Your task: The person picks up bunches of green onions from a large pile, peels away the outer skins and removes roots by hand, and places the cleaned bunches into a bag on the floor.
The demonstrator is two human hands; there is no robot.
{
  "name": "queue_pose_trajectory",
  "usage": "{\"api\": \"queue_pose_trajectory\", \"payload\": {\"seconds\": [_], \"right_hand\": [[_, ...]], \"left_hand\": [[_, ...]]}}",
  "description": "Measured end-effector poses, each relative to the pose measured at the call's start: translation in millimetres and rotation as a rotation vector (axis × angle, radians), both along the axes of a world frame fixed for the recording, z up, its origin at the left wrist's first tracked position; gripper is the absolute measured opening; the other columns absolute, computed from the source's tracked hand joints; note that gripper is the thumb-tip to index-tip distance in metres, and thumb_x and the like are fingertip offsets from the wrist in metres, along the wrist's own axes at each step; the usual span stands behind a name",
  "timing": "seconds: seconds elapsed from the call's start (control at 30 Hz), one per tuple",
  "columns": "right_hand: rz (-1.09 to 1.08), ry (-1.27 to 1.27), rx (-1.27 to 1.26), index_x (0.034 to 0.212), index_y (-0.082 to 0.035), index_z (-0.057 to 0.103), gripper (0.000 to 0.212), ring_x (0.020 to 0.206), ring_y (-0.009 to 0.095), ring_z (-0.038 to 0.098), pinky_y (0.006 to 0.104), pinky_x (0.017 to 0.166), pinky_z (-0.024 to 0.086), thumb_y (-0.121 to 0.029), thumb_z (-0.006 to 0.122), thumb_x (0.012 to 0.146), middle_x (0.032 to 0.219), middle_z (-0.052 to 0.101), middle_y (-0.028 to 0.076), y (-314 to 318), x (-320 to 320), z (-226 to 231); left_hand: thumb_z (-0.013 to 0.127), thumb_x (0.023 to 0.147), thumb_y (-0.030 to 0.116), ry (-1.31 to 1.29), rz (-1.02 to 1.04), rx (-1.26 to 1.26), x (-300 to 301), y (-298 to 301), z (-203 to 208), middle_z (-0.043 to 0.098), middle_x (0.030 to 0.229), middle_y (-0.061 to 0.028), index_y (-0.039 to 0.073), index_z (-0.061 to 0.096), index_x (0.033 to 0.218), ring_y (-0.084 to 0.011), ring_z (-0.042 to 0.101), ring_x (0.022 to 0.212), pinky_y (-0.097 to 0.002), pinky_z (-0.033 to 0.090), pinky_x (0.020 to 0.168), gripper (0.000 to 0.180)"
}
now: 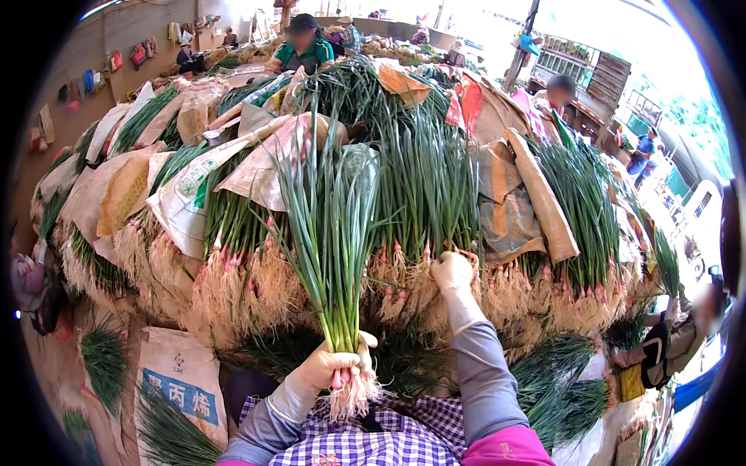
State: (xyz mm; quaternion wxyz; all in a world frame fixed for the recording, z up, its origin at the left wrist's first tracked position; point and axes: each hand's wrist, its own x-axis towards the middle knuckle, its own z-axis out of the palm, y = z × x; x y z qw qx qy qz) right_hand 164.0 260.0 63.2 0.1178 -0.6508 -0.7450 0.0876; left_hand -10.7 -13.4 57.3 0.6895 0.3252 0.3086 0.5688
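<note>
My left hand (339, 365), in a pale glove, is closed round the lower stems of a bunch of spring onions (336, 256). The bunch stands upright before my chest, its long green leaves fanning upward. Pink bulbs and pale stringy roots (353, 398) hang below the fist. Farther forward and to the right, my right hand (453, 273), also gloved, is closed at the bulb end of the spring onions in the heap (431, 186). A pink-based stalk shows beside its thumb; the fingertips are partly hidden among the stems.
Woven sacks (513, 210) cover parts of the large heap. Loose green onions (552, 388) lie low at the right, others (175, 431) at the left by a white sack (183, 361). A person in green (307, 54) is behind the heap; another (684, 334) sits at the right.
</note>
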Motion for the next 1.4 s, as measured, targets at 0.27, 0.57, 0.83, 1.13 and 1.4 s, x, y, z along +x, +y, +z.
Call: {"api": "queue_pose_trajectory", "payload": {"seconds": [0.27,0.57,0.83,1.13,1.4], "right_hand": [[0.314,0.481,-0.604,0.096,-0.001,0.065,0.026,0.08,0.015,0.062,0.033,0.074,0.051,-0.023,0.066,0.083,0.091,0.064,0.011,-99.3,-2.6,89.8],[0.193,1.258,-0.42,0.079,-0.002,0.063,0.022,0.061,0.008,0.056,0.0287,0.051,0.045,-0.021,0.06,0.09,0.064,0.06,0.001,-141.0,-33.3,-34.4],[-0.005,0.018,0.19,0.09,-0.003,0.058,0.028,0.073,0.026,0.064,0.0376,0.07,0.053,-0.027,0.068,0.082,0.082,0.065,0.014,-22.4,0.4,11.2],[0.194,1.017,-0.556,0.101,0.004,0.06,0.019,0.054,0.011,0.052,0.0222,0.047,0.04,-0.007,0.059,0.085,0.081,0.066,0.01,-26.9,26.2,20.3],[0.332,0.736,-0.574,0.094,0.001,0.063,0.024,0.06,0.017,0.058,0.0297,0.053,0.042,-0.02,0.053,0.09,0.073,0.063,0.011,-132.0,-6.5,-8.4]], "left_hand": [[0.052,0.078,-0.003,-0.076,0.209,-0.093,11.6,7.2,-9.0,0.063,0.082,-0.0133,-0.001,0.055,0.097,-0.0107,0.057,0.052,-0.0202,0.047,0.043,0.02],[0.055,0.073,0.002,-0.487,0.119,-0.12,20.7,20.8,-35.3,0.056,0.086,-0.0132,0.002,0.052,0.09,-0.0246,0.058,0.08,-0.042,0.05,0.078,0.017],[0.047,0.077,0.001,-0.265,0.135,-0.142,-6.4,22.4,-39.2,0.06,0.111,-0.0197,-0.004,0.044,0.13,-0.0205,0.06,0.082,-0.0299,0.051,0.073,0.053],[0.058,0.074,0.009,-0.12,-0.049,-0.07,-22.3,15.6,-18.6,0.064,0.095,-0.0185,0.0,0.058,0.095,-0.0223,0.063,0.079,-0.0313,0.052,0.07,0.023],[0.057,0.082,0.009,-0.161,-0.181,-0.275,4.8,27.6,-47.2,0.064,0.078,-0.0163,0.0,0.054,0.102,-0.0152,0.062,0.059,-0.0219,0.048,0.045,0.022]]}}
